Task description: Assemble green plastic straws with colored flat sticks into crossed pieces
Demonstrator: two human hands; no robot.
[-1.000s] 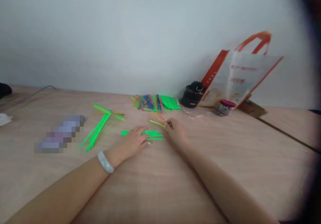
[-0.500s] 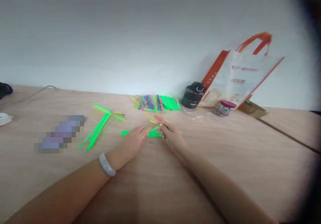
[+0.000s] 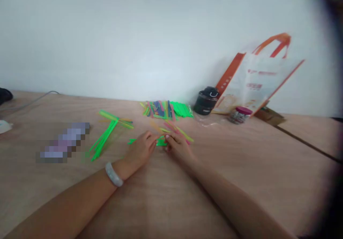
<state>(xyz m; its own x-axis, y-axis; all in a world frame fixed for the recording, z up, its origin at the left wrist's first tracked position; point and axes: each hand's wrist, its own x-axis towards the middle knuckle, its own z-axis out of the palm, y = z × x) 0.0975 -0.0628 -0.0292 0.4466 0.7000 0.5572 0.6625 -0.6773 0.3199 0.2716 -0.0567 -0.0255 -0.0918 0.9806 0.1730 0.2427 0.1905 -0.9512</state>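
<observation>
Red print [image 3: 254, 86] on white-orange carrier bag [image 3: 248, 96], upper right: unreadable. Your left hand [image 3: 139, 149], right hand [image 3: 180, 148]: grips nearly closed, bright-green thin strips [image 3: 161, 142] between; can't tell hold.

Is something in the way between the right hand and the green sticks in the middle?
No, nothing visible is: the fingers of the right hand are right at the green sticks. The pink and yellow sticks lie beyond that hand, not in between.

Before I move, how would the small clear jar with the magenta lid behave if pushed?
The jar would likely slide rather than tip, as it looks squat. Knocked over, its round wall could let it roll. It looks well filled, so expect some weight.
</observation>
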